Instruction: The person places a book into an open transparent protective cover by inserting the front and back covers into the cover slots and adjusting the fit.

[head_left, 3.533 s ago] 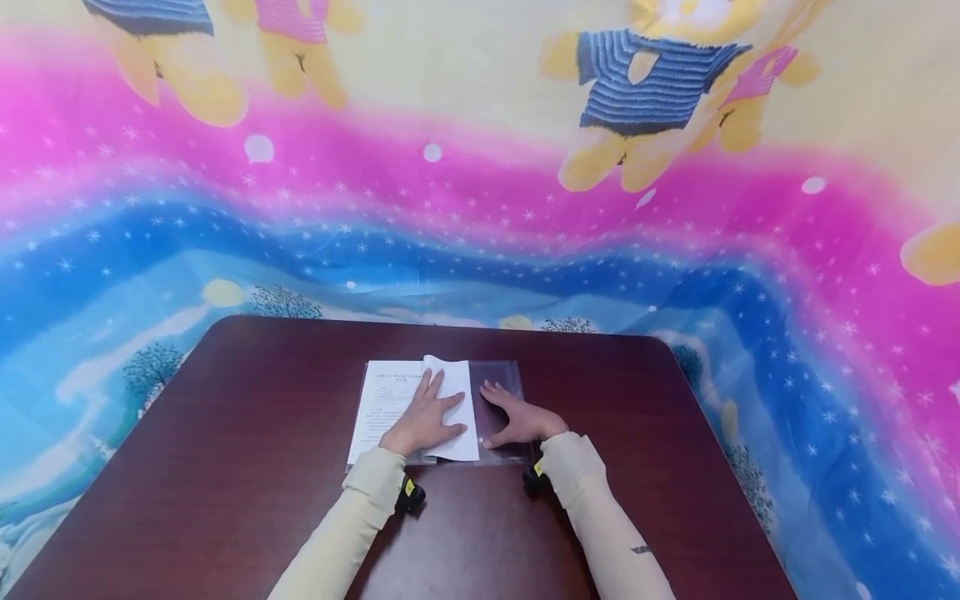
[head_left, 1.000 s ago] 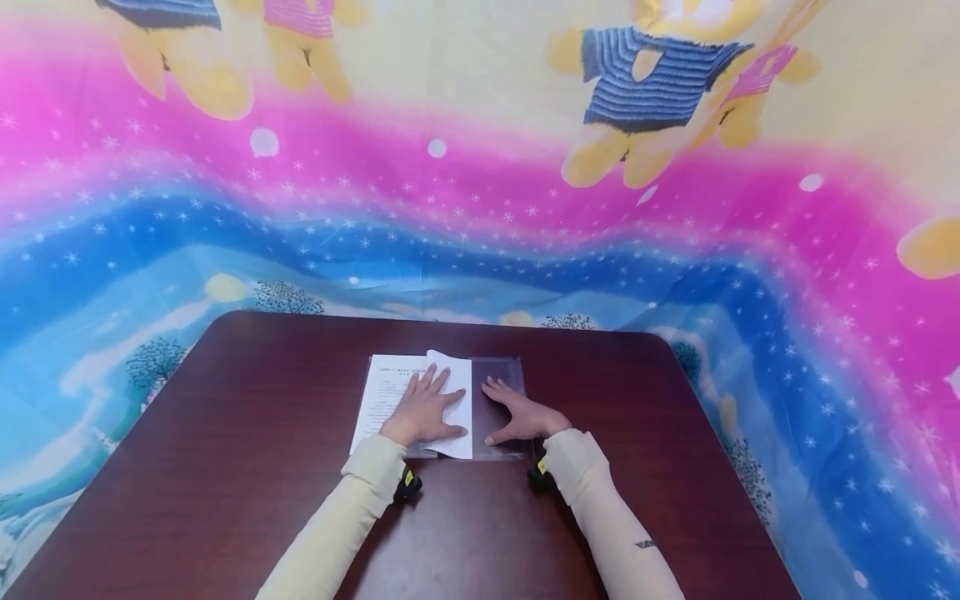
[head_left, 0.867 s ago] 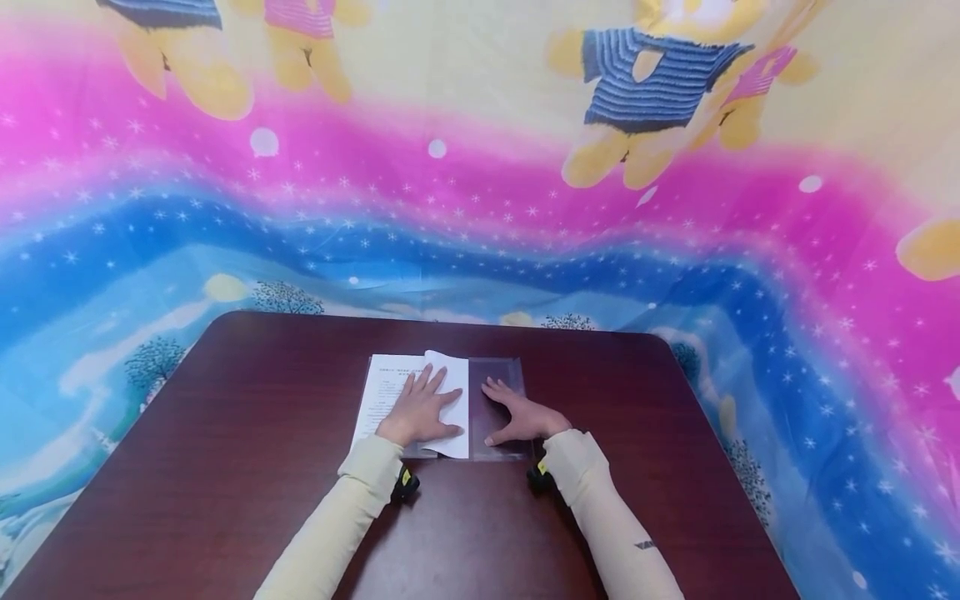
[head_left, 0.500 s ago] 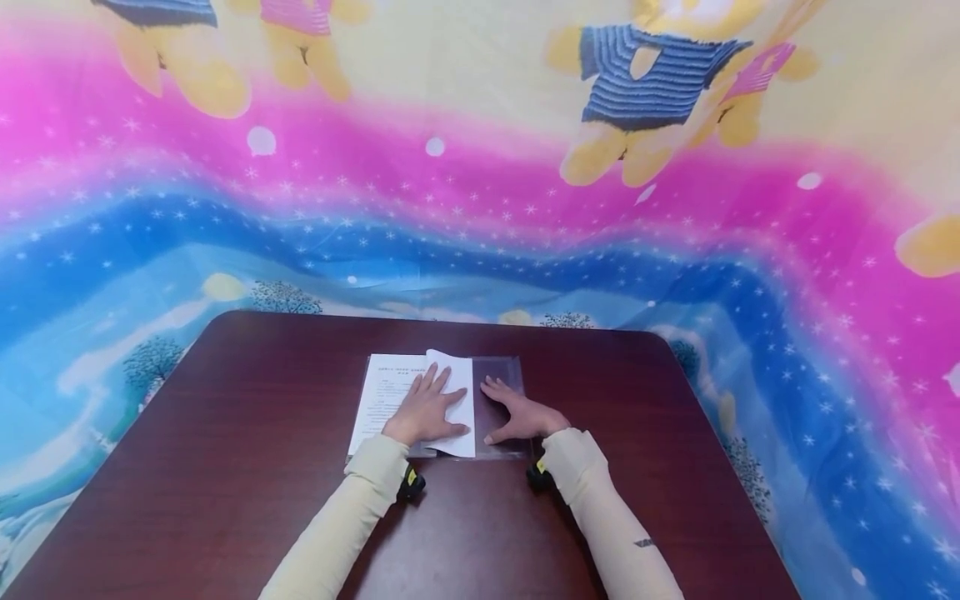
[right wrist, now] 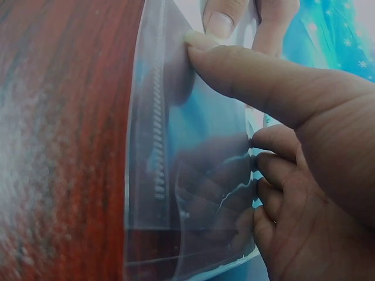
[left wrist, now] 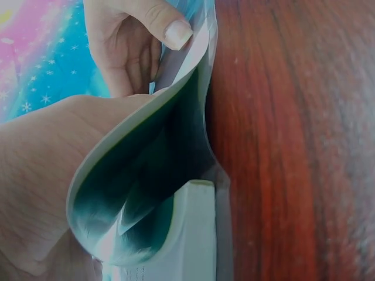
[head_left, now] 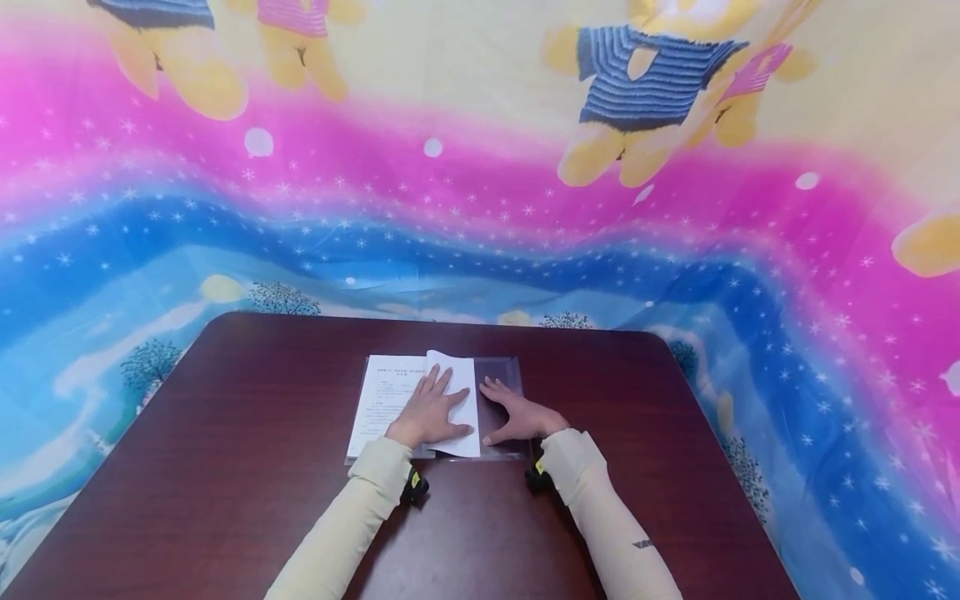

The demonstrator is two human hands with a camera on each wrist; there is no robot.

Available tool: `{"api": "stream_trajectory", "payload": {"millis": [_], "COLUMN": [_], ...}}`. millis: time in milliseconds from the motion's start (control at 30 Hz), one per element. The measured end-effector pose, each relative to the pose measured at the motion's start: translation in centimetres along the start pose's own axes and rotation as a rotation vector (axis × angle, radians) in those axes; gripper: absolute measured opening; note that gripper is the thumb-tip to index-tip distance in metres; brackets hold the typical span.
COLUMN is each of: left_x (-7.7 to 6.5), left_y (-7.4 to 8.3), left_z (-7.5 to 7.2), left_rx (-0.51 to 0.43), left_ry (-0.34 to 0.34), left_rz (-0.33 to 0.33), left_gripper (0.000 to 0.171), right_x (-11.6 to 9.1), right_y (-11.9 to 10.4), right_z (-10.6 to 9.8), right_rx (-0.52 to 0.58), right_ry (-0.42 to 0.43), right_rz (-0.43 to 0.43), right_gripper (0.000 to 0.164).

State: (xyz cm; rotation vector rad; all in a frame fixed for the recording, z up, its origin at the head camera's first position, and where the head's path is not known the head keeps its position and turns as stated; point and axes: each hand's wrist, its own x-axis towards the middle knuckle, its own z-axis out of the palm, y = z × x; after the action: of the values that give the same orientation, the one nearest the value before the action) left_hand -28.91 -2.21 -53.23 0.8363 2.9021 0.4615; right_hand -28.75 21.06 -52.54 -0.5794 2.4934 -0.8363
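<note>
A printed book (head_left: 382, 400) lies open on the table, its text page to the left. My left hand (head_left: 431, 415), fingers spread, presses on a white flap (head_left: 463, 371) that bends to the right. In the left wrist view the glossy dark green underside (left wrist: 149, 158) of this flap curves up beside the thick white page block (left wrist: 199, 234). A clear plastic book cover (head_left: 498, 371) shows beneath and to the right of the book. On that plastic sheet (right wrist: 211, 117) my right hand (head_left: 521, 414) rests with thumb and fingers spread, close to my left thumb (right wrist: 220, 24).
The dark red-brown wooden table (head_left: 247, 417) has rounded far corners. Behind and at both sides hangs a patterned cloth (head_left: 450, 267) in blue, pink and cream. Each wrist carries a small black camera (head_left: 415, 485).
My left hand and the flap under it shifted slightly left about a second ago, then slid back to the right over the plastic. The right hand stays nearly still.
</note>
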Motion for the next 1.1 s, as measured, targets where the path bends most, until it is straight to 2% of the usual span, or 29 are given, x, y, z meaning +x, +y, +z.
{"api": "stream_trajectory", "payload": {"millis": [333, 633, 900, 1100], "left_x": [0.2, 0.3, 0.5, 0.6], "left_y": [-0.1, -0.4, -0.2, -0.4], "left_z": [0.4, 0.9, 1.3, 1.2], "left_rx": [0.015, -0.088, -0.114, -0.111], "left_ry": [0.026, 0.066, 0.09, 0.069], "left_rz": [0.007, 0.031, 0.03, 0.025], "left_gripper": [0.07, 0.068, 0.065, 0.062], "right_x": [0.0, -0.1, 0.0, 0.1], "right_y": [-0.2, -0.2, 0.0, 0.1], "right_z": [0.0, 0.0, 0.0, 0.1], "right_rx": [-0.002, 0.001, -0.001, 0.009], "right_ry": [0.0, 0.01, 0.008, 0.0], "right_rz": [-0.013, -0.01, -0.021, -0.024], "right_gripper": [0.1, 0.102, 0.101, 0.102]}}
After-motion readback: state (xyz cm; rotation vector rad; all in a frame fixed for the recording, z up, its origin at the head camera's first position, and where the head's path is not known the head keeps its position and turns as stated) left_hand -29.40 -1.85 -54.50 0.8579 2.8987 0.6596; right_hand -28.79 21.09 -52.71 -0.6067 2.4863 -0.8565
